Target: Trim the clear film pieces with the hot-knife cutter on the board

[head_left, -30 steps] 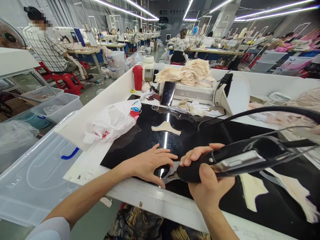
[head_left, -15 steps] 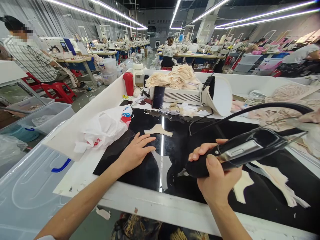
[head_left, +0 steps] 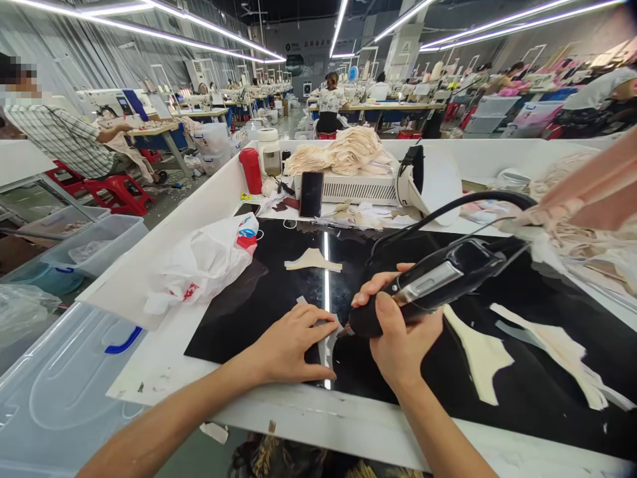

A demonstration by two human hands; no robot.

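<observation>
**Thin grey piece under the left hand, tool tip at its right edge**

The thin grey piece lies on the black sheet spread over the counter and serves here as the landmark. Partly covered, it shows between and beyond the fingers. Its long axis appears to run away from the person, leaning slightly left at the far end; the exact outline is hidden.

The left hand is the nearer of the two. It reaches in from the left and rests across the grey piece, palm down, with a wide gap between thumb and forefinger. Whether it presses firmly or lightly cannot be told.

The right hand, to the right of the piece, is wrapped around a black handheld tool. The tool slants across the piece's long axis: its corded end rises to the far right, while its metal tip points down and left, just beside the piece's right edge. Actual contact cannot be made out.

Beyond the grey piece, well apart from both hands, a cream piece lies crosswise. To its right, past the right hand, are a second cream piece and some pale layered pieces; to its far left is a white plastic bag.
</observation>
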